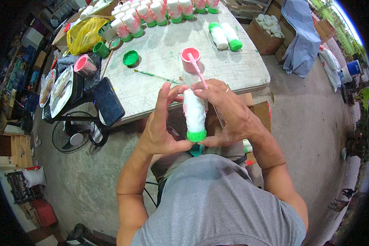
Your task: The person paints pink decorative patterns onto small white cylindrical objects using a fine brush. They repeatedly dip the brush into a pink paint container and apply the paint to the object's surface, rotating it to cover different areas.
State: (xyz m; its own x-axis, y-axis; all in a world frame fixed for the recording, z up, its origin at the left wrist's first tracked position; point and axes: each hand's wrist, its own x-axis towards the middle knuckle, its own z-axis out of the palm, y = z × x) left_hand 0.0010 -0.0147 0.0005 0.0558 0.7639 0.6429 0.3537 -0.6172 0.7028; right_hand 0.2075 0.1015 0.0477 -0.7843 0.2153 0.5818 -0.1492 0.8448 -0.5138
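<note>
In front of my body I hold up a small white figurine (195,112) with a bright green base and pink paint along its sides. My left hand (156,127) has its thumb at the base and fingertips at the top. Opposite it, my right hand (231,108) grips the top and base the same way. A pink-coated paintbrush (197,69) slants from over the pink paint cup (188,65) to my right fingers, and a thin handle shows again below them. Whether those fingers pinch the brush is partly hidden. Another brush (153,76), green-stained, lies on the table by my left fingertips.
Across the white table (151,104), several pink-and-green painted figurines (158,12) stand at the back. Two white-and-green ones (225,36) lie at the right. A green paint lid (130,58), a phone (108,101) and a second pink cup (85,64) are leftward. A fan (74,133) stands below.
</note>
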